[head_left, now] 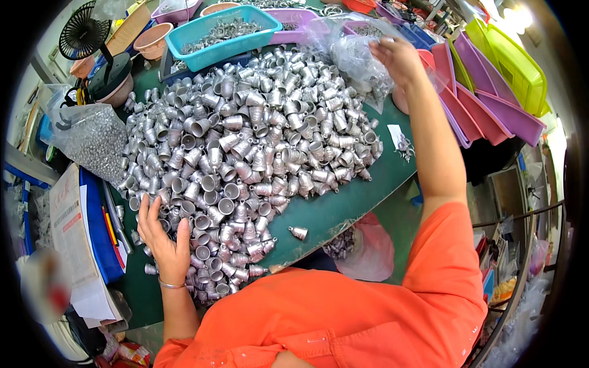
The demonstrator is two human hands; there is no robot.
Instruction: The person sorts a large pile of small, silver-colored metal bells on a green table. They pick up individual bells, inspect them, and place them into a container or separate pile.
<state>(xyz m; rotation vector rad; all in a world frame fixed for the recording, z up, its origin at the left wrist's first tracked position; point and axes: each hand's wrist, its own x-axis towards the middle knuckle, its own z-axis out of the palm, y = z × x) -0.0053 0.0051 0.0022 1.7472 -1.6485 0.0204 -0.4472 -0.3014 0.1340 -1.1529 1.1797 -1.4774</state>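
A large heap of small silver metal bells (245, 129) covers the green table. At the heap's near left edge, my left hand (164, 239) rests against the bells with fingers and thumb spread, holding nothing that I can see. My right arm stretches to the far right, where my right hand (400, 60) is over a clear plastic bag (362, 61). Its fingers look extended beside the crumpled plastic, and their undersides are hidden. One loose bell (298, 233) lies apart from the heap, near the table's front edge.
Behind the heap stands a turquoise basket (224, 38) of small metal parts. A bag of small beads (92, 138), a black fan (86, 37) and a blue folder (101, 227) line the left. Stacked colored baskets (485, 80) stand right; a pink bag (368, 248) sits below the table.
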